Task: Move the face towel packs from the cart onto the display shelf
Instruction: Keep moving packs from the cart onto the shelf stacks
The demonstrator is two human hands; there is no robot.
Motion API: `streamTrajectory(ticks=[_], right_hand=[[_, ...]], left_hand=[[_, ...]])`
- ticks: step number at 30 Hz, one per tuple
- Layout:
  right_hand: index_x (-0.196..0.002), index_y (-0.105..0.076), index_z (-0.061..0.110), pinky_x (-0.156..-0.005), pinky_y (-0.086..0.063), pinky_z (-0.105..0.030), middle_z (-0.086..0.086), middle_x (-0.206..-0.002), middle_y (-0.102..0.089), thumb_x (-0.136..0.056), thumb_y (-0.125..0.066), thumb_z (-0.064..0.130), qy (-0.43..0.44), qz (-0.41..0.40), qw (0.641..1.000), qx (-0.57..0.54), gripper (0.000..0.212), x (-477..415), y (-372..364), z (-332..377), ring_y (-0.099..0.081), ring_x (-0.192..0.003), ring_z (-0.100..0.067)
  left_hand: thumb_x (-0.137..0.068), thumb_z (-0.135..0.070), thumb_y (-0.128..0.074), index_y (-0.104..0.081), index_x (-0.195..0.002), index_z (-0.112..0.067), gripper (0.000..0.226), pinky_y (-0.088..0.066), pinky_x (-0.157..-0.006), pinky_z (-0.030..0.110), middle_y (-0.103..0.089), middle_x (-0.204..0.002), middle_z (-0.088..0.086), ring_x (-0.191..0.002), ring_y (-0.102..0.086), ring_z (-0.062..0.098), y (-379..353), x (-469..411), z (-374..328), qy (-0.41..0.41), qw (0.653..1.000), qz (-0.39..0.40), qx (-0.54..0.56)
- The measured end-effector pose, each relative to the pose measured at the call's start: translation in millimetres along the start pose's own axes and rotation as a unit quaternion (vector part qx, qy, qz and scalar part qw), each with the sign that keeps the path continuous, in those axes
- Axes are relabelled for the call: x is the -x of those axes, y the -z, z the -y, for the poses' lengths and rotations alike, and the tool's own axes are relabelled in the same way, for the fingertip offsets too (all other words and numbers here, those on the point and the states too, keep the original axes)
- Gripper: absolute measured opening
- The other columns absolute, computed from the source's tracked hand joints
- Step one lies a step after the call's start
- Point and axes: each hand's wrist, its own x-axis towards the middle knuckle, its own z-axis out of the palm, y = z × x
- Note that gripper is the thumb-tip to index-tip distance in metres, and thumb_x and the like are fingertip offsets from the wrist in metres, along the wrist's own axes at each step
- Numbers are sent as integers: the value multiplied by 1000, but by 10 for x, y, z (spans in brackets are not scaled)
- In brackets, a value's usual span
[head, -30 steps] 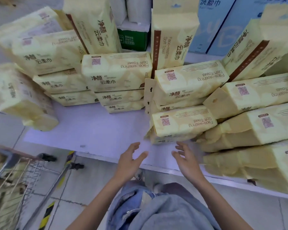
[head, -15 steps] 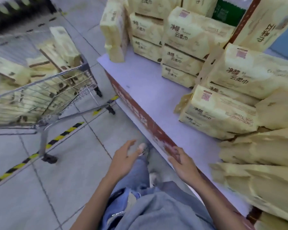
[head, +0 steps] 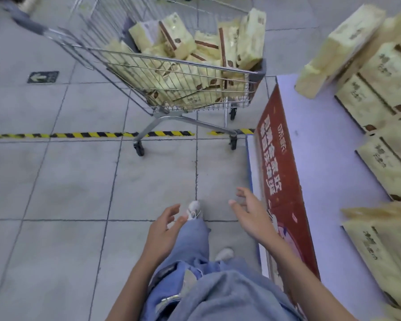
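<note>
Closest in: my L hand and R hand are both out in front of me, fingers spread loose, palms turned roughly toward each other, nothing in either. Under them are my jeans and one white shoe on the grey floor tiles. The R hand hangs just beside the red front panel of the display shelf; it isn't touching it, as far as I can tell.

Step, by my read: between loads, facing the cart for the nxt grab, not placing. Plenty left to do, since the basket looks well stocked.

Past the yellow/black tape stands the cart, its front corner near the shelf end. The face towel packs sit inside in a jumble: some flat, some on edge, one tall one at the R corner sticking up above the rim. Pale yellow soft wrap w/ a brown stripe; print too blurred to read.

Nxt move calls for: step fwd, reach over the wire rim, take a top pack w/ both hands at its sides. They look soft & squashy, so prob. a broad grip, not a pinch. Stocked packs already lie stacked on the shelf at R, w/ bare lilac surface by the front edge for more.
</note>
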Motion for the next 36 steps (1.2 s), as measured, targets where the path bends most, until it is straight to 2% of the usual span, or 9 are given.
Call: streamTrajectory(ticks=[5, 12, 17, 24, 29, 32, 34, 36], right_hand=[[-137, -40, 13, -91, -37, -25, -6, -136, -48, -94, -54, 22, 24, 8, 999, 33, 46, -687, -100, 488, -53, -114, -21], [-138, -40, 12, -88, -35, -22, -6, -138, -48, -94, -54, 22, 32, -5, 998, 46, 47, -1453, -210, 985, -51, -120, -22], [-138, -40, 13, -91, -36, -22, -5, -138, -48, -94, -55, 21, 9, -28, 999, 30, 47, -1848, -190, 1152, -50, -119, -17], [-136, -42, 11, -101, -41, -38, -7, -136, -50, -93, -56, 20, -14, -39, 999, 17, 46, -2648, 99, 1331, -51, -119, -21], [-137, -41, 10, -91, -40, -26, -8, -134, -51, -94, -55, 22, -3, -33, 999, 15, 47, -3437, 450, 1626, -51, -118, -20], [-138, -40, 12, -97, -40, -30, -5, -136, -50, -93, -56, 23, 17, -33, 999, 28, 49, -3913, 726, 1859, -50, -121, -20], [-138, -40, 12, -96, -35, -26, -4, -135, -50, -93, -56, 26, 36, -41, 997, 53, 49, -4216, 906, 1992, -47, -124, -20], [-138, -41, 11, -90, -31, -20, -5, -135, -50, -93, -57, 23, 42, -60, 995, 62, 50, -4501, 1067, 2103, -47, -123, -19]], left_hand=[[-92, -20, -60, -55, -119, -22, 27, -38, -88, 22, -59, -121, -2, -111, -56, 15, 327, -477, -77, 14, 999, -26, 29], [-92, -26, -59, -54, -122, -25, 30, -38, -89, 21, -58, -123, -4, -113, -56, 13, 829, -1481, -621, -36, 999, -9, 30], [-93, -29, -57, -53, -126, -22, 34, -41, -98, 30, -56, -129, -3, -120, -53, 15, 1012, -2219, -1157, -67, 997, 25, 6], [-91, -38, -56, -52, -128, -24, 39, -40, -93, 27, -55, -129, -8, -118, -52, 11, 973, -3155, -1825, -90, 995, 43, -6], [-91, -36, -58, -55, -125, -24, 36, -40, -92, 25, -58, -127, -5, -117, -55, 13, 855, -3643, -2140, -57, 998, 35, 18], [-90, -36, -58, -54, -120, -33, 30, -41, -82, 13, -59, -122, -10, -112, -56, 7, 783, -3891, -2362, -50, 998, 35, 24], [-89, -39, -58, -52, -114, -40, 26, -40, -78, 8, -59, -118, -17, -108, -56, -1, 750, -4074, -2557, -51, 998, 35, 32], [-89, -39, -58, -53, -116, -37, 27, -40, -82, 11, -59, -118, -15, -108, -56, 0, 710, -4302, -2766, -54, 997, 37, 41]])
